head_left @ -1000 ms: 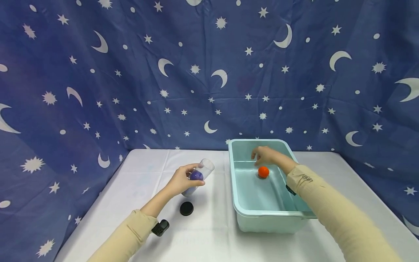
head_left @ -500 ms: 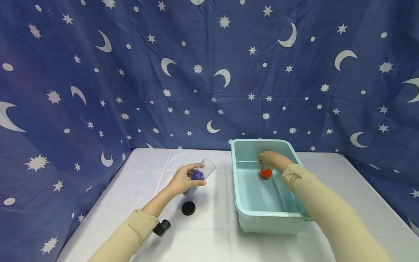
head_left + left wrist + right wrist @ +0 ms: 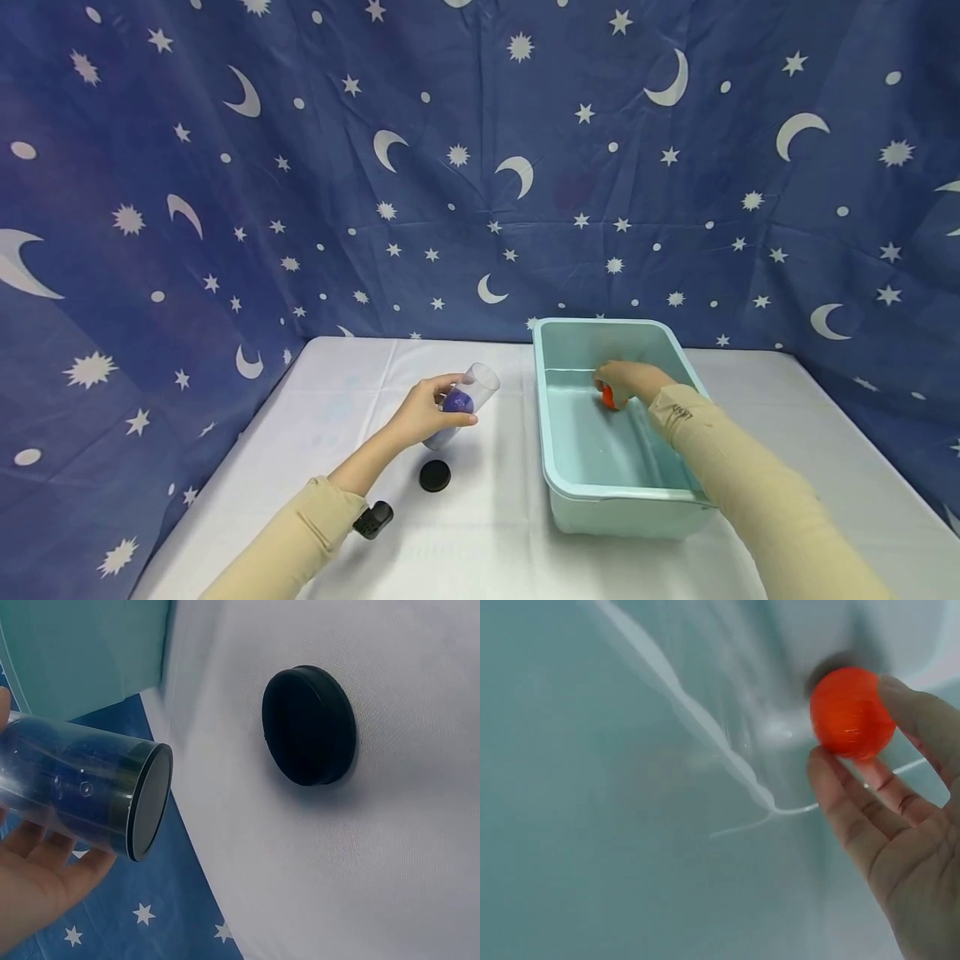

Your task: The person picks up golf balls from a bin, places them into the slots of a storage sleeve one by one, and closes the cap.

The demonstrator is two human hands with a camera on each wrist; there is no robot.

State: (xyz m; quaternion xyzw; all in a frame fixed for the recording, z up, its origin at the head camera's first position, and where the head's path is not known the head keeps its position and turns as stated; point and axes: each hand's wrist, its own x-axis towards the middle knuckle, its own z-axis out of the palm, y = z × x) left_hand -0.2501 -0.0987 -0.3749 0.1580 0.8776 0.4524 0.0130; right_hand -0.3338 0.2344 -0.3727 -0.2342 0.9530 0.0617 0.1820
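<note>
My left hand (image 3: 423,414) grips a clear plastic tube (image 3: 483,382), tilted with its open mouth up and to the right. Inside sits a purple ball (image 3: 457,403); the left wrist view shows the tube's dark-rimmed base (image 3: 152,802). On the white cloth nearby lies a round black lid (image 3: 435,476). Down in the pale green plastic bin (image 3: 592,491), my right hand (image 3: 630,379) holds an orange ball (image 3: 609,398). From the right wrist, thumb and fingertips are seen pinching this ball (image 3: 853,712) from two sides.
The bin stands on the right of the white-covered table (image 3: 480,550), its walls rising around my right hand. A blue curtain (image 3: 450,208) with moons and stars hangs behind the table and along its left side. A black device (image 3: 372,520) sits under my left wrist.
My right hand has come down from above the orange ball and closed its fingers on it. The left hand keeps its hold on the tube. The head view has shifted slightly.
</note>
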